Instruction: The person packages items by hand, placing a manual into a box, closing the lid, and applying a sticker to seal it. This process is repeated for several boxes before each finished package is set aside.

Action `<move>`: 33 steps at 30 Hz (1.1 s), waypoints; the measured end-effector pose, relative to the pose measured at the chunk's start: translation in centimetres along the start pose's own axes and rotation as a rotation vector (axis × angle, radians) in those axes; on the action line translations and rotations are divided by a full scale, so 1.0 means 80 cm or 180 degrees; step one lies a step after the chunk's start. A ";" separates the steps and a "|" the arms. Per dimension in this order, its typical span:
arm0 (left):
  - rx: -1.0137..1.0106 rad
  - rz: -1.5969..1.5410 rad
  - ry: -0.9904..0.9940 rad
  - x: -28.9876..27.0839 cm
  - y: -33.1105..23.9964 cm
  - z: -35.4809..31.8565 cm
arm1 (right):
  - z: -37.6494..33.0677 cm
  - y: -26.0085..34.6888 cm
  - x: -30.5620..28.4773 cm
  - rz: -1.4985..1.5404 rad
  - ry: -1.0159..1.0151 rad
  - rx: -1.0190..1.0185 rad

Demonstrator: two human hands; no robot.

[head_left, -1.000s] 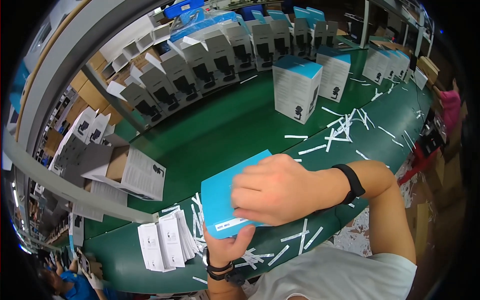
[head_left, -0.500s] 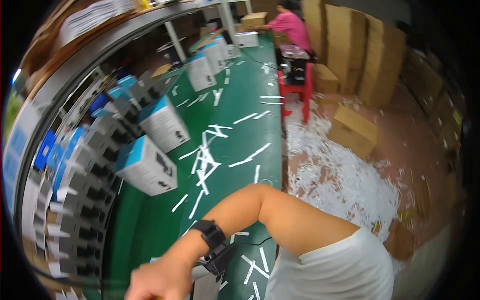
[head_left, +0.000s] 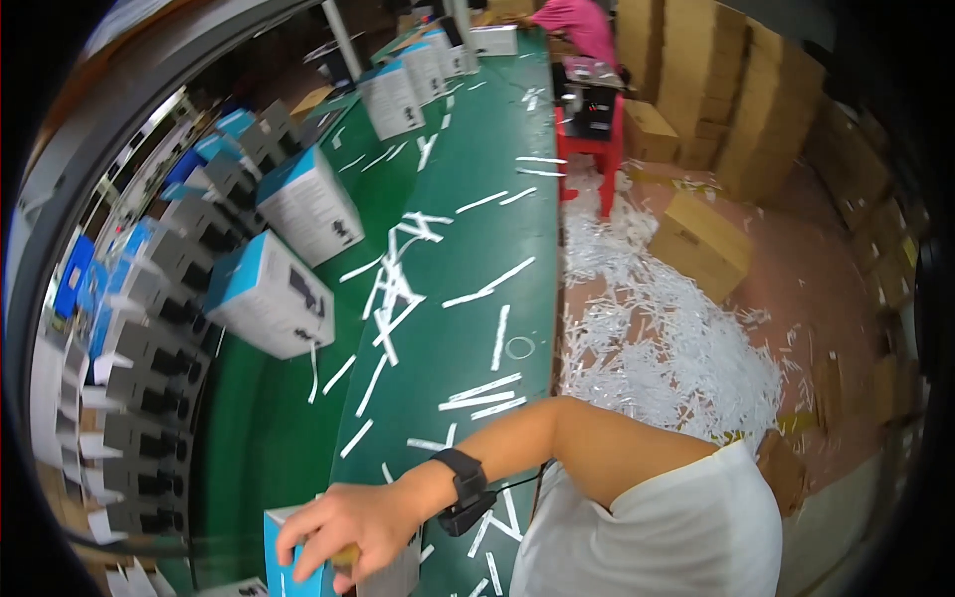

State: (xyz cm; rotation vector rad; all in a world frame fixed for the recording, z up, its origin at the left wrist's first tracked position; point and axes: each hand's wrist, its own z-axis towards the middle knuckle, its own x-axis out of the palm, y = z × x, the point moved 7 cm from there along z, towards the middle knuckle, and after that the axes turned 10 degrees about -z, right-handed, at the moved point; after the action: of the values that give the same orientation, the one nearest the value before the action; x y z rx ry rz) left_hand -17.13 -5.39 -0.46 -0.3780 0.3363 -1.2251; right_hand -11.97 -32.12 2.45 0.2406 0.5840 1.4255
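My right hand [head_left: 348, 527] reaches across the green table [head_left: 517, 229] from the lower right, with a black strap and a small black device [head_left: 468, 507] on its wrist. Its fingers curl over the top of a white and blue box [head_left: 281, 547] at the lower edge. A small yellow thing [head_left: 346, 557] sits between the thumb and fingers; its kind is not clear. The box's lower part is cut off by the picture's edge. Beyond it stand white boxes with blue tops, the nearest one [head_left: 279, 298] with a strip hanging from its bottom edge. My left hand is out of view.
White strips [head_left: 395, 284] litter the table. A row of open grey boxes [head_left: 154, 388] runs along the left. On the right floor lie a heap of white strips [head_left: 657, 348] and a carton [head_left: 701, 244]. A person in pink [head_left: 582, 25] is by a red stool [head_left: 612, 159].
My right hand has risen slightly in the picture, and the blue-and-white box below it shows more. The view has tilted down, and a hanging strip now shows on the nearest standing box.
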 end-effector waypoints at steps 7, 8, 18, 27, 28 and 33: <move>-0.0138 -0.0159 0.0648 0.070 -0.026 0.008 | -0.018 -0.013 -0.026 0.0013 0.0204 -0.0055; -0.0203 -0.0201 0.0797 0.072 -0.027 0.009 | -0.020 -0.017 -0.024 -0.0001 0.0281 -0.0055; -0.0032 0.0494 0.0732 0.049 -0.038 -0.025 | -0.024 -0.003 0.006 -0.0194 0.0151 -0.0433; -0.0265 0.0382 0.0548 0.066 -0.019 -0.001 | -0.007 -0.013 0.002 -0.0284 0.0436 0.0006; -0.0237 0.0499 0.0494 0.051 -0.016 0.003 | 0.006 -0.021 0.004 -0.0161 0.0704 0.0165; -0.0469 0.0199 0.0701 0.059 0.029 0.030 | 0.005 -0.060 0.018 -0.0232 0.1200 0.0461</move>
State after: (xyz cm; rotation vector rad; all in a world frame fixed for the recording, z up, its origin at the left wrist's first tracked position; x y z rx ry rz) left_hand -12.63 -8.95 0.41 -0.3566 0.6259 -1.1861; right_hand -7.62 -31.36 0.08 0.0623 0.9971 1.3674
